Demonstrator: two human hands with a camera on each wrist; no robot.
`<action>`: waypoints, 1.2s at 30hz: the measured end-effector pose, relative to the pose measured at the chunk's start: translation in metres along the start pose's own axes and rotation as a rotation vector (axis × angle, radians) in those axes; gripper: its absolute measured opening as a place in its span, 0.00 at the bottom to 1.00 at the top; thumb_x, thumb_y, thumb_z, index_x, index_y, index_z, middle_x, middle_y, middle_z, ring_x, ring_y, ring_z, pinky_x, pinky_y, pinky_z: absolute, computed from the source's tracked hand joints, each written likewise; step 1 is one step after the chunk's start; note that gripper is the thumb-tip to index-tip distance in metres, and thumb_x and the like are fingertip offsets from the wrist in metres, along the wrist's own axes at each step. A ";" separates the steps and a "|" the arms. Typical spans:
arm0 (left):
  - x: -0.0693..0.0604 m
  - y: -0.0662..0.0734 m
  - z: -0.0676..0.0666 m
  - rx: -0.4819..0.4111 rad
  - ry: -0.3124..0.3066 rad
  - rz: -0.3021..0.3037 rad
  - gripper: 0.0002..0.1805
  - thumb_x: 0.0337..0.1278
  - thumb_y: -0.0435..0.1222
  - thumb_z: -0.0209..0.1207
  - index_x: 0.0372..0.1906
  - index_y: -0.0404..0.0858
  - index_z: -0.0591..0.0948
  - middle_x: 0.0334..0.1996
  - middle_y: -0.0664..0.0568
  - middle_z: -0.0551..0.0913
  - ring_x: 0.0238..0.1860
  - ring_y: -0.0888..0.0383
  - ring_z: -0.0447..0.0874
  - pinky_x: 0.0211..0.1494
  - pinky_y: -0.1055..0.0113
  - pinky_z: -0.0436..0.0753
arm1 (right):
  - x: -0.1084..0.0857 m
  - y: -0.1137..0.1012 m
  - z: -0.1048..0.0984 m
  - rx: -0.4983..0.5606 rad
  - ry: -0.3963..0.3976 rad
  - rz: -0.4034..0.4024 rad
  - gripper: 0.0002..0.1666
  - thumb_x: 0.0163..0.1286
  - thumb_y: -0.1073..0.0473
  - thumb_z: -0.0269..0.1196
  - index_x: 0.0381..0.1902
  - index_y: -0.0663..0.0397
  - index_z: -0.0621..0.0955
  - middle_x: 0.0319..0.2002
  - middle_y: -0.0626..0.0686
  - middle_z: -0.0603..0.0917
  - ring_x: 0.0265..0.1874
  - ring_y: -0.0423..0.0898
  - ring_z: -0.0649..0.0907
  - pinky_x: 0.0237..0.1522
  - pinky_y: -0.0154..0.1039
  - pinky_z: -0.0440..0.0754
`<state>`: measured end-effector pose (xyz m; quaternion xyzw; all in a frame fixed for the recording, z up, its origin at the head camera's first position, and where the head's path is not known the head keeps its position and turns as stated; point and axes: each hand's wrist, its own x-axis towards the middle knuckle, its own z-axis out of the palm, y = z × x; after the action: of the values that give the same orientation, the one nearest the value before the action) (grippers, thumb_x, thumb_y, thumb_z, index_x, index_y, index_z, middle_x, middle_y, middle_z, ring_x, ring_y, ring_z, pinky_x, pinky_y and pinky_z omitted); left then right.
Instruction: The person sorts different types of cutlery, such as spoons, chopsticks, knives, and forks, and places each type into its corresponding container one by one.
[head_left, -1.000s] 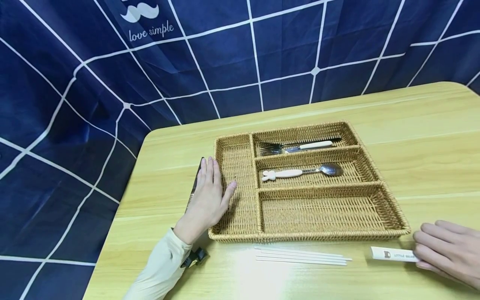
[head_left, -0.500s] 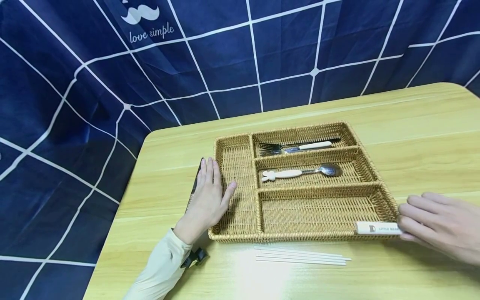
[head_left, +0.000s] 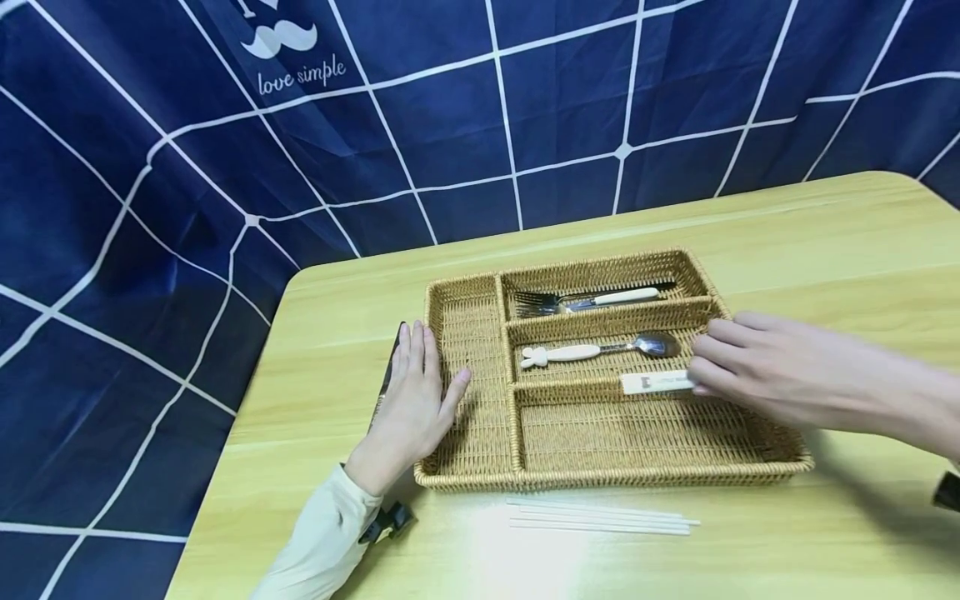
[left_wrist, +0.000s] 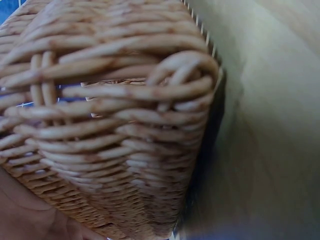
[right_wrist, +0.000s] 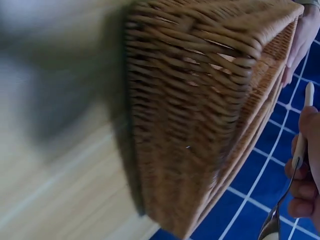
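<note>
My right hand (head_left: 757,367) grips a spoon (right_wrist: 271,224) above the right part of the wicker cutlery tray (head_left: 615,479). The spoon's white printed handle (head_left: 654,382) points left in the head view; the hand hides its bowl there, but the right wrist view shows the metal end. My left hand (head_left: 408,396) rests along the tray's left rim, fingers straight, thumb apart over the left compartment. In the tray's middle compartment lies a spoon with a white rabbit handle (head_left: 562,354). A dark-handled fork (head_left: 536,303) and a white-handled piece (head_left: 626,295) share the back compartment.
Several thin white sticks (head_left: 600,517) lie on the wooden table (head_left: 847,242) in front of the tray. A dark strip (head_left: 386,379) shows beside the left hand, mostly hidden. Blue cloth with white lines (head_left: 450,108) hangs behind the table.
My right hand has lifted the white-handled spoon from the front right and carried it left and back over the tray. My left hand stays at the tray's left rim.
</note>
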<state>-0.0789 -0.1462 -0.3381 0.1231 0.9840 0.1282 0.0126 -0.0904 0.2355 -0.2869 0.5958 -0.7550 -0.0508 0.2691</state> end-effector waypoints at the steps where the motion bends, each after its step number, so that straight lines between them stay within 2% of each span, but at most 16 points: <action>1: 0.000 0.000 0.000 0.000 -0.002 -0.002 0.42 0.74 0.55 0.35 0.73 0.25 0.41 0.74 0.33 0.33 0.75 0.40 0.27 0.75 0.53 0.38 | 0.005 0.000 0.002 -0.002 0.001 0.002 0.26 0.81 0.51 0.30 0.29 0.53 0.69 0.27 0.50 0.66 0.26 0.49 0.66 0.25 0.42 0.63; 9: -0.004 -0.001 0.001 -0.019 0.009 -0.002 0.42 0.74 0.55 0.36 0.73 0.25 0.41 0.74 0.33 0.33 0.75 0.41 0.25 0.76 0.51 0.39 | 0.032 0.000 0.023 -0.048 -0.052 0.018 0.27 0.80 0.54 0.24 0.31 0.54 0.68 0.27 0.51 0.68 0.29 0.50 0.72 0.31 0.45 0.74; 13: -0.010 -0.004 0.003 -0.013 -0.001 -0.013 0.43 0.74 0.55 0.36 0.73 0.24 0.42 0.74 0.33 0.33 0.74 0.40 0.26 0.76 0.50 0.39 | 0.044 -0.005 0.038 -0.073 -0.061 0.012 0.26 0.79 0.56 0.23 0.31 0.54 0.67 0.27 0.50 0.66 0.28 0.48 0.70 0.30 0.42 0.74; 17: -0.011 -0.006 0.004 -0.005 0.009 -0.009 0.42 0.74 0.54 0.36 0.73 0.24 0.43 0.74 0.32 0.34 0.75 0.39 0.28 0.76 0.50 0.39 | 0.048 -0.006 0.048 -0.085 -0.053 0.020 0.26 0.79 0.56 0.24 0.31 0.55 0.67 0.25 0.50 0.66 0.26 0.46 0.68 0.27 0.40 0.73; 22: -0.006 -0.005 0.002 -0.008 0.030 0.012 0.42 0.74 0.54 0.37 0.73 0.23 0.43 0.74 0.32 0.34 0.75 0.38 0.29 0.76 0.49 0.41 | 0.044 0.002 0.046 -0.048 -0.040 0.060 0.30 0.80 0.49 0.24 0.30 0.54 0.69 0.25 0.50 0.70 0.26 0.47 0.71 0.26 0.40 0.76; 27: -0.003 -0.003 0.000 -0.007 0.028 0.014 0.43 0.74 0.54 0.37 0.73 0.22 0.44 0.74 0.31 0.35 0.75 0.37 0.29 0.76 0.49 0.41 | 0.053 0.015 0.034 -0.040 -0.110 0.071 0.32 0.80 0.49 0.21 0.30 0.54 0.69 0.26 0.51 0.72 0.27 0.48 0.73 0.26 0.40 0.76; 31: -0.002 -0.002 0.000 -0.001 0.020 0.004 0.43 0.74 0.55 0.36 0.73 0.23 0.43 0.74 0.32 0.34 0.75 0.38 0.29 0.76 0.50 0.40 | 0.068 0.021 0.028 -0.018 -0.202 0.081 0.23 0.80 0.49 0.36 0.32 0.55 0.70 0.26 0.50 0.72 0.27 0.47 0.73 0.27 0.39 0.76; 34: -0.002 -0.001 0.000 -0.001 0.010 -0.001 0.43 0.74 0.55 0.35 0.73 0.24 0.41 0.74 0.33 0.33 0.75 0.39 0.28 0.76 0.51 0.39 | 0.079 0.019 0.030 0.009 -0.272 0.093 0.15 0.74 0.50 0.49 0.33 0.56 0.72 0.28 0.51 0.75 0.28 0.47 0.75 0.30 0.39 0.79; 36: -0.002 0.000 0.001 0.000 0.002 -0.001 0.42 0.74 0.55 0.35 0.73 0.25 0.41 0.74 0.33 0.33 0.75 0.40 0.27 0.76 0.51 0.39 | 0.084 0.017 0.035 0.030 -0.320 0.102 0.14 0.73 0.50 0.53 0.33 0.56 0.73 0.30 0.52 0.78 0.30 0.48 0.78 0.34 0.40 0.82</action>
<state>-0.0772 -0.1460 -0.3385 0.1224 0.9841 0.1283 0.0117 -0.1332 0.1542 -0.2810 0.5451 -0.8180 -0.1201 0.1390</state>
